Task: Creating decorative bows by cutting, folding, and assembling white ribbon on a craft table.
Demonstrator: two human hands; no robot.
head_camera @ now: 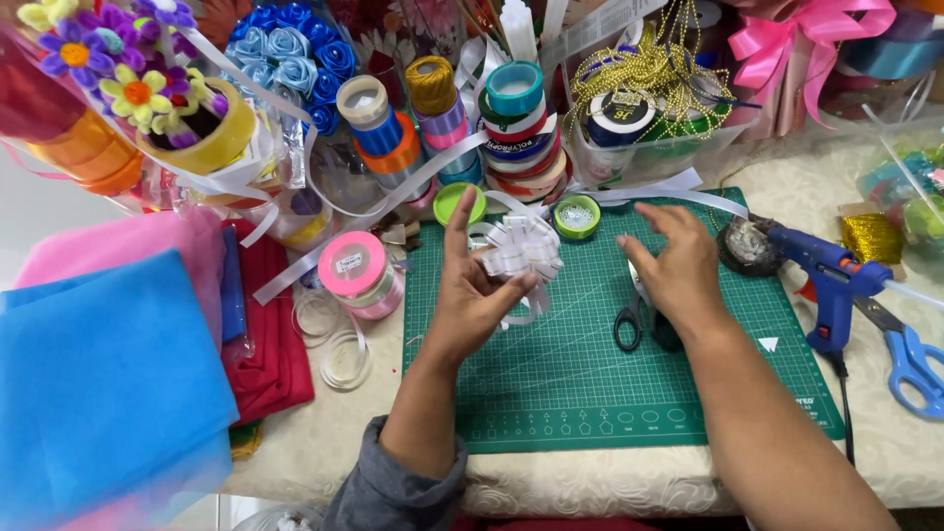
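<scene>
Far left on the bench (610,487) lies a folded blue fabric (98,383) over pink and red cloth, and just right of it a pink ribbon spool (352,265) stands beside loose coils of white ribbon. Next comes the green cutting mat (590,383). Above its left part the left hand (472,295) is raised — thumb and fingers pinched around the base of a white ribbon bow (521,248), its loops fanned out above the fingertips, the index finger pointing up. Behind the bow stands a stack of coloured ribbon rolls (516,128), with two small green lids at its foot. The right hand (678,265) hovers just right of the bow, fingers spread and gripping nothing, palm down over black-handled scissors (629,320) lying on the mat. Further right a blue glue gun (831,280) rests at the mat's edge, and blue-handled scissors (910,359) lie on the cloth beyond it.
</scene>
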